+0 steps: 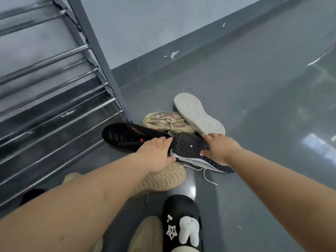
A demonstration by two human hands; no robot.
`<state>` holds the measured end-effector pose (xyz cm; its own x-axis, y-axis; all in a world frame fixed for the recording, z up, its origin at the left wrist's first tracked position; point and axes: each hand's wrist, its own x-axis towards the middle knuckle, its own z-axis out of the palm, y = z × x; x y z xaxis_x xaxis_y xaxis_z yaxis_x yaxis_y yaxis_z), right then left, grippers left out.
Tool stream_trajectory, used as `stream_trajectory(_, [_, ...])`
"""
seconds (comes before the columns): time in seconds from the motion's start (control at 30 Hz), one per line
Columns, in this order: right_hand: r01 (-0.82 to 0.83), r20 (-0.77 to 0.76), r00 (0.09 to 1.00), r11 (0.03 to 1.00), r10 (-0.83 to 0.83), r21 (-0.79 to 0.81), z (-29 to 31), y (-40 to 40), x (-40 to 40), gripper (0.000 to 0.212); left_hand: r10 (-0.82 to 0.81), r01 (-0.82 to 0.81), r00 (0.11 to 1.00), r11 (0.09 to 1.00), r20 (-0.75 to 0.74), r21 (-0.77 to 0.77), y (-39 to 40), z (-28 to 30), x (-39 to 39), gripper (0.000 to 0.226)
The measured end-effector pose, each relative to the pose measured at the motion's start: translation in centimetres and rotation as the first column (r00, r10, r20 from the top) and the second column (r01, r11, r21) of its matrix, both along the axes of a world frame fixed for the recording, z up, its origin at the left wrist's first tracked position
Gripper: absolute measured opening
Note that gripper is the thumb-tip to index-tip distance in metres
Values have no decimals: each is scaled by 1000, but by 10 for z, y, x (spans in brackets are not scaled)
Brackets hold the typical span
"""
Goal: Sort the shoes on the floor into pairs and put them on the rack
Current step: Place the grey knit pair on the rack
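Black slipper (181, 220); "CAPRO"-lettered beige shoe (168, 122)

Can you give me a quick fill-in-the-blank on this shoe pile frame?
1. The black shoe with the red accent lies nearest the metal ____.
2. The white shoe lies with its ____ facing up.
3. The right hand rests on the sole of a ____ shoe.
4. The left hand reaches over the ____-coloured sole.

Missing words: rack; sole; black; tan
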<state>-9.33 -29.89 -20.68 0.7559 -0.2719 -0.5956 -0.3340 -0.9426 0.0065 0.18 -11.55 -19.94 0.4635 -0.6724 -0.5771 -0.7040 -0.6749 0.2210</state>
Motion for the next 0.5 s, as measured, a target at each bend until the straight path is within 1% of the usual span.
stream_trajectory(0.03, [17,8,1000,1000,-17,25,-5,-3,1,67,98,-100,992,995,-78,-25,-7,-5,0,73])
stream_trajectory(0.07, [31,17,999,998,-32,54,-10,-5,3,66,222,-232,958,972,-180,-38,-14,-9,-1,73])
stream_trajectory(0.13, [47,34,998,993,-50,105,-20,-7,6,66,456,-497,811,868,-367,-20,-24,-24,2,74])
stream_trajectory(0.17, [57,43,997,990,-63,125,-25,-7,7,65,533,-589,730,808,-427,2,-28,-34,3,75])
stream_trajectory(0.2, [78,56,995,987,-86,143,-29,-7,8,66,581,-646,667,763,-467,28,-32,-41,2,76])
stream_trajectory(0.27, [130,90,985,978,-146,162,-34,-7,10,67,632,-717,582,696,-511,46,-34,-54,-1,70])
stream_trajectory(0.33, [140,122,980,977,-160,161,-38,-7,10,65,657,-782,501,623,-563,30,-34,-62,-9,53])
stream_trajectory(0.4, [135,123,980,974,-158,180,-42,-6,6,61,652,-805,470,593,-595,14,-31,-65,-18,42])
stream_trajectory(0.5, [210,120,959,928,-257,309,-47,-5,-3,57,668,-839,444,544,-597,-15,-24,-68,-28,42])
